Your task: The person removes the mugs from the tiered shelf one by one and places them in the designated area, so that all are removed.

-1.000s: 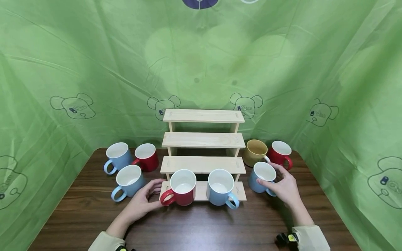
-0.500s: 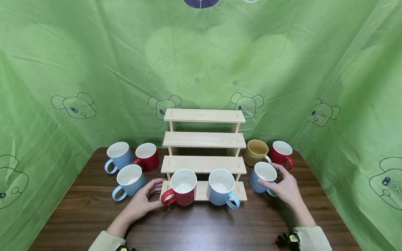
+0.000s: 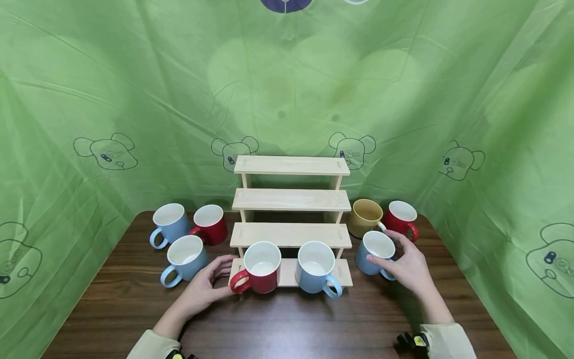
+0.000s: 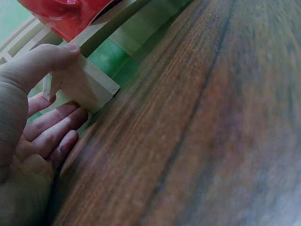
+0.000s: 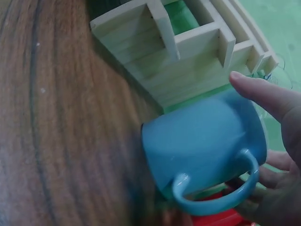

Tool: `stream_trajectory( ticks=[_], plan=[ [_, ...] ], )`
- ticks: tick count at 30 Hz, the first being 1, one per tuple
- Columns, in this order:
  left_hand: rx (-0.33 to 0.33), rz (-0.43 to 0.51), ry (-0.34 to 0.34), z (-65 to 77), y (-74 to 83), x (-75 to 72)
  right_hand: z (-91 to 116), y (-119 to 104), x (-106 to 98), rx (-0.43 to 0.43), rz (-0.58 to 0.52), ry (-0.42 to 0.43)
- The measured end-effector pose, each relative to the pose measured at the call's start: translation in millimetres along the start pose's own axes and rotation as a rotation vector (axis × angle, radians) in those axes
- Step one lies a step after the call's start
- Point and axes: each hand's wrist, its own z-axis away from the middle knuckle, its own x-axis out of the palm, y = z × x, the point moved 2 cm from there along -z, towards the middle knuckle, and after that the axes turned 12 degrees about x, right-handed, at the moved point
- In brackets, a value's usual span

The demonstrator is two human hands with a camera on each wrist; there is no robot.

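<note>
At the left end of a stepped wooden shelf (image 3: 291,234), my left hand (image 3: 207,288) holds the lowest tier's corner, thumb (image 4: 61,54) against its edge and fingers at its side panel. My right hand (image 3: 405,264) grips a light blue mug (image 3: 369,262) upright right of the shelf. In the right wrist view, the thumb lies at that mug's rim, with fingers on the far side and the mug handle (image 5: 218,202) below. On the lowest tier stand a red mug (image 3: 264,283), handle left, and another light blue mug (image 3: 309,281), handle toward the front right.
Left of the shelf stand two light blue mugs (image 3: 190,271) and a red mug (image 3: 215,233). A mustard mug (image 3: 360,227) and a red mug (image 3: 396,224) stand behind the right hand. Green cloth (image 3: 287,89) encloses the back and sides of the dark wooden table (image 3: 278,329).
</note>
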Motion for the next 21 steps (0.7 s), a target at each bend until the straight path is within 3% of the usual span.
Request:
stream_trajectory(
  ticks=[7, 13, 21],
  plan=[
    [-0.022, -0.002, 0.006, -1.3, -0.5, -0.8, 11, -24, -10, -0.058, -0.028, 0.094],
    [0.015, -0.002, 0.001, -2.0, -1.4, -0.4, 24, -49, -16, -0.095, -0.053, 0.149],
    [-0.015, -0.004, 0.003, 0.0, -0.9, -0.7, 37, -88, -17, -0.136, -0.144, 0.107]
  ],
)
